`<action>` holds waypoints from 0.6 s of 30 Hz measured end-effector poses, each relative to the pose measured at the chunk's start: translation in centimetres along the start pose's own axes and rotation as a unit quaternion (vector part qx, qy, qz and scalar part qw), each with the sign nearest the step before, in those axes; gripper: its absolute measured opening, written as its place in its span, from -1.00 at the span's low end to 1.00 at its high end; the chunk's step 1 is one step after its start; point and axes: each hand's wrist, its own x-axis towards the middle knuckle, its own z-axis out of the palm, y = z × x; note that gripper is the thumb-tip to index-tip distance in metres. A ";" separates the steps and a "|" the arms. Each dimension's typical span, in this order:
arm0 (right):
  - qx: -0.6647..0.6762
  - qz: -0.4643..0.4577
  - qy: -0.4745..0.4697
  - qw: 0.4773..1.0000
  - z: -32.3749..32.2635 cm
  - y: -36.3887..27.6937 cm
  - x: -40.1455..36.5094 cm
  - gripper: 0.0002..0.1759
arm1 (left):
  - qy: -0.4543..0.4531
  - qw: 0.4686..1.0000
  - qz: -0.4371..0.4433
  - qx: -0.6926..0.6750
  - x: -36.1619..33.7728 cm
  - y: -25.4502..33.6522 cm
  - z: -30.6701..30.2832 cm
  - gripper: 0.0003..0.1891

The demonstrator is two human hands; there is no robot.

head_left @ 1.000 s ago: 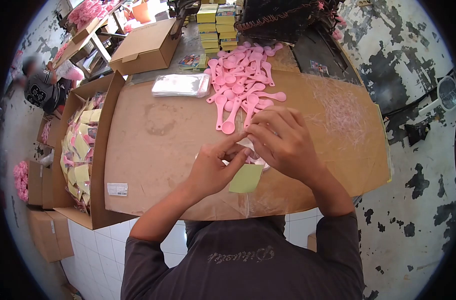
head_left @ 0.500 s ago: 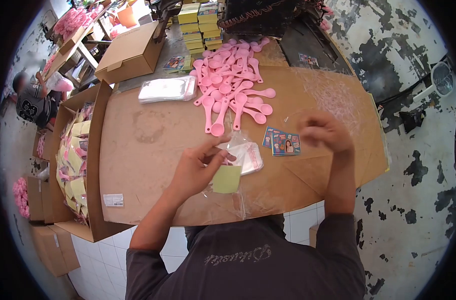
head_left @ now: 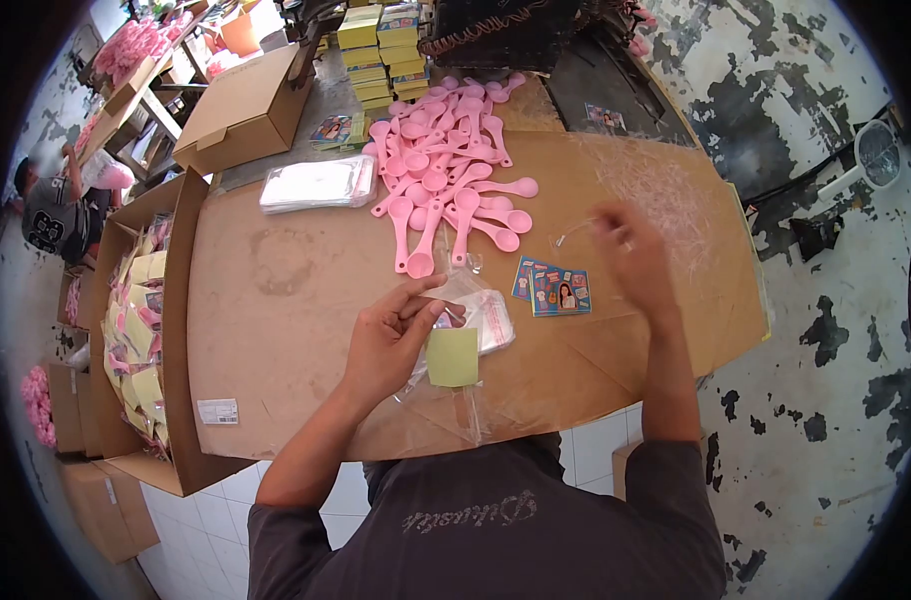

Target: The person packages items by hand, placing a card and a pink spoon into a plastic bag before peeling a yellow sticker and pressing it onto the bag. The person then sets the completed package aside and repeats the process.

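My left hand [head_left: 388, 335] pinches a clear plastic bag near the front middle of the table. A yellow-green card [head_left: 453, 357] shows through or against that bag, below my fingers; part of the bag is hidden behind them. Just beyond lies a stack of clear plastic bags [head_left: 493, 322]. My right hand [head_left: 631, 250] is raised over the right side of the table, smeared by motion, so its fingers do not show clearly. Nearest to it are a few blue printed cards [head_left: 562, 291]. Farther back is a heap of pink measuring spoons [head_left: 436, 170].
An open cardboard box [head_left: 181, 400] on the left holds many packed bags. Another bag stack [head_left: 318, 184], a closed carton [head_left: 246, 110] and card stacks [head_left: 364, 58] stand behind. Clear plastic strips [head_left: 656, 195] litter the right. Another person [head_left: 61, 205] is at far left.
My right hand has shifted slightly up and left. My left hand keeps its pinch on the bag. The whole view has moved a little.
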 end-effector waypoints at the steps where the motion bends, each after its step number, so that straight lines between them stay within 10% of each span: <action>1: 0.053 0.014 -0.110 0.992 1.5 -1.8 -0.8 -0.63 | 0.000 1.000 0.001 0.011 0.0 -0.2 0.1 -0.63; 6: 0.261 -0.091 -0.297 0.914 7.5 -6.7 -2.8 -0.62 | 0.025 1.000 0.018 -0.004 -0.1 -1.0 0.6 -0.63; 18: 0.400 0.056 -0.281 0.871 9.4 -3.9 -2.5 -0.79 | 0.025 0.998 -0.031 -0.056 -0.1 -1.3 0.0 -0.75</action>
